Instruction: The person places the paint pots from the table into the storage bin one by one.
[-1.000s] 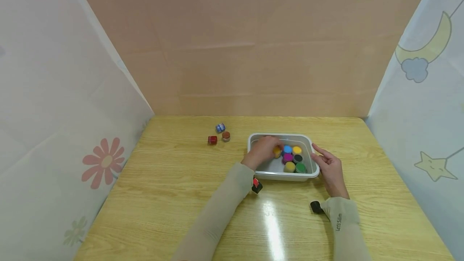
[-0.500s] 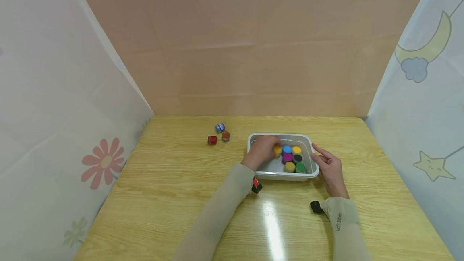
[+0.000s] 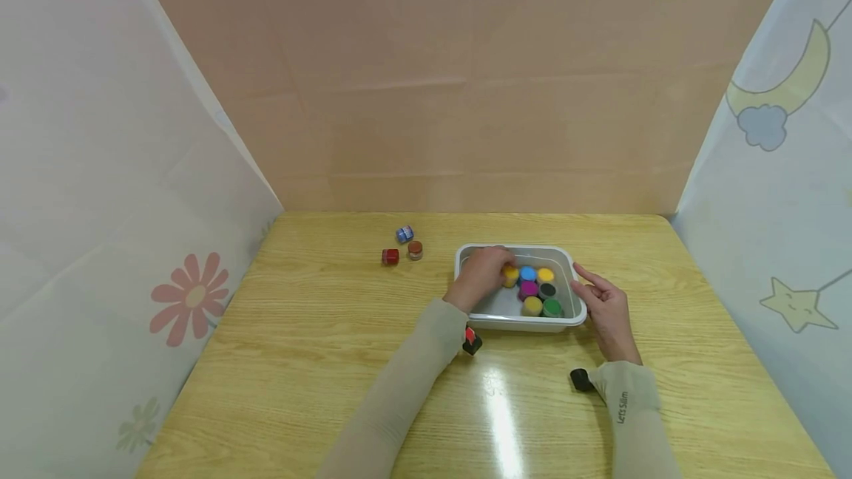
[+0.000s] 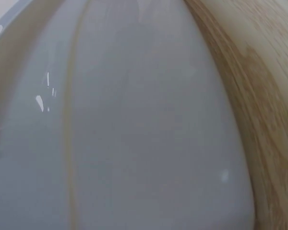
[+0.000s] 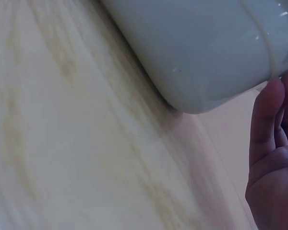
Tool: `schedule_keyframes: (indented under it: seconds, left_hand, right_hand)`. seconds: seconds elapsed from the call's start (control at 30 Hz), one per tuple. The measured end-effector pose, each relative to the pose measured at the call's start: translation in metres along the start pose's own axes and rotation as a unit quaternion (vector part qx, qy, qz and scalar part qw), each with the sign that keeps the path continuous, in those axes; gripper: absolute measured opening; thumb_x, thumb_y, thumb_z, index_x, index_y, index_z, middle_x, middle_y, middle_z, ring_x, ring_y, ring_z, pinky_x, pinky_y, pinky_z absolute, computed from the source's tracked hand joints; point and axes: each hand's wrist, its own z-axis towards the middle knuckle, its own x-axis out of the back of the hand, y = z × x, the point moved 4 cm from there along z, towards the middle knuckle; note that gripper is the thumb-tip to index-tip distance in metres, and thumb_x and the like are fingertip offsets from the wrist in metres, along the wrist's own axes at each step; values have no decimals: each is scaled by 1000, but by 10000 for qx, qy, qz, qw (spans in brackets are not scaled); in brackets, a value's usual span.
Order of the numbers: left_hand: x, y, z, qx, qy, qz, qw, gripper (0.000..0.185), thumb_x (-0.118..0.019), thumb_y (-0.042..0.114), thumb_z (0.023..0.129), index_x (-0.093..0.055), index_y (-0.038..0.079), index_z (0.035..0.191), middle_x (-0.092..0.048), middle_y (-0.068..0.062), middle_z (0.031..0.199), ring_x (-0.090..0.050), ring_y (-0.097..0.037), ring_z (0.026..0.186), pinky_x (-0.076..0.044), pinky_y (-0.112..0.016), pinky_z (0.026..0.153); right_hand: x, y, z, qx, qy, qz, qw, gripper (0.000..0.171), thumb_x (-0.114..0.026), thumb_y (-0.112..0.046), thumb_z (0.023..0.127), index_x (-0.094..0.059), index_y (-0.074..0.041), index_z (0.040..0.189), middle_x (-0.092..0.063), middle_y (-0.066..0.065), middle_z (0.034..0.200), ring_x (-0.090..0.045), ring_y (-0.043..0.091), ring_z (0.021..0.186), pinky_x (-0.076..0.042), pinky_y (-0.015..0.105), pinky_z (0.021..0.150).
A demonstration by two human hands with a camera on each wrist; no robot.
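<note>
An orange jar [image 3: 510,277] sits inside the white tray [image 3: 495,307], right of centre in the head view, with the fingers of your left hand [image 3: 484,273] bent down at its upper left side; whether they pinch the jar or only touch it, you cannot tell from here. Just right of it in the tray stand a blue jar [image 3: 528,273] and a yellow jar [image 3: 546,275], with a purple jar [image 3: 528,290] and a black jar [image 3: 547,291] below them, and a mustard jar [image 3: 532,307] beside a green jar [image 3: 552,308] nearest the lower rim. Your right hand [image 3: 607,318] pinches the tray's right end between thumb and fingers; the right wrist view shows the thumb against the outer wall. Left of the tray, near the top of the wooden table [image 3: 279,361], a red jar [image 3: 390,257] and a small blue bottle [image 3: 404,234] lie on their sides near an upright brown jar [image 3: 416,250]. A plain tan backdrop [image 3: 433,87] fills the upper middle of the frame.
</note>
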Motion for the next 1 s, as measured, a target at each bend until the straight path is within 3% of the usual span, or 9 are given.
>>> schedule_keyframes:
  seconds: [0.7,0.83,1.0]
  left_hand:
    - [1,-3,0,-18,-52,-141,9999,30,-80,6,89,-77,18,116,-74,5,119,-66,-10,108,-53,-27,101]
    - [3,-3,-2,-10,-84,-388,9992,32,-80,5,88,-77,19,116,-74,5,116,-66,-9,105,-54,-24,95]
    - [11,-3,-7,-27,-141,-1044,9944,32,-79,3,89,-77,16,118,-74,0,113,-65,-8,97,-54,-18,84]
  right_hand:
    - [1,4,3,46,-28,-11,10000,49,-74,-19,97,-61,-8,143,-69,-4,67,-44,2,49,-33,26,45]
    - [1,4,3,17,-26,-15,10000,48,-74,-19,97,-62,-10,143,-69,-5,67,-44,2,49,-33,26,46]
    - [1,3,3,27,9,7,10000,46,-75,-19,96,-65,-13,141,-69,-5,68,-45,2,51,-35,24,46]
